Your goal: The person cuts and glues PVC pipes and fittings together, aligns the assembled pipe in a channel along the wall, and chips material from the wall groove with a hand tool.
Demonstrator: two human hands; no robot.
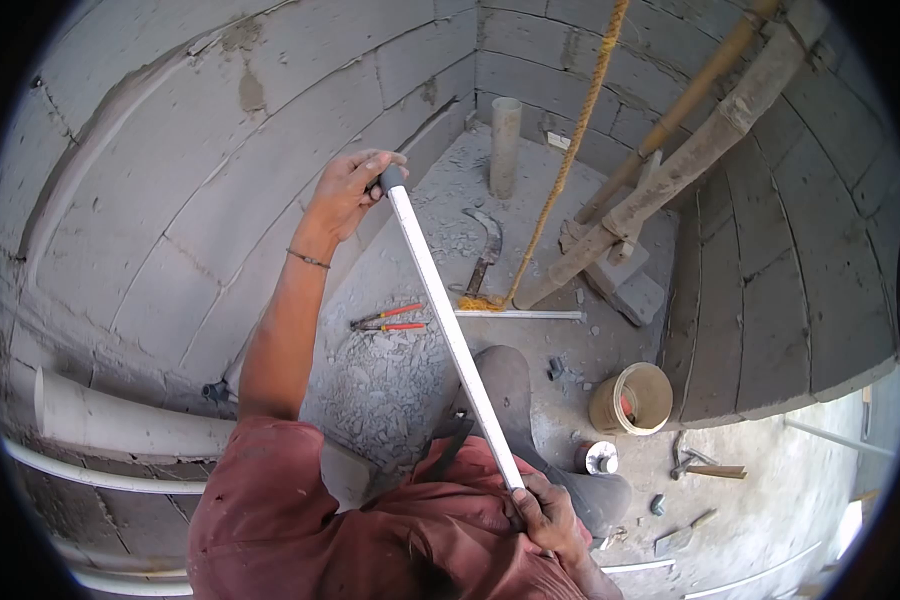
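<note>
While the left hand [353, 188] and right hand [552, 520] grip its opposite ends, the white pipe [456, 337] slants above the floor [560, 420] toward its left edge. Probably light and stiff, it suits two-ended holding.

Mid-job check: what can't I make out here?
Head view: white pipe, upper end hidden by grey fitting.
Head view: part of that grey fitting, covered by left hand.
Head view: red item in bucket, too small to identify.
Head view: gripped stretch of white pipe, covered by right hand.
</note>
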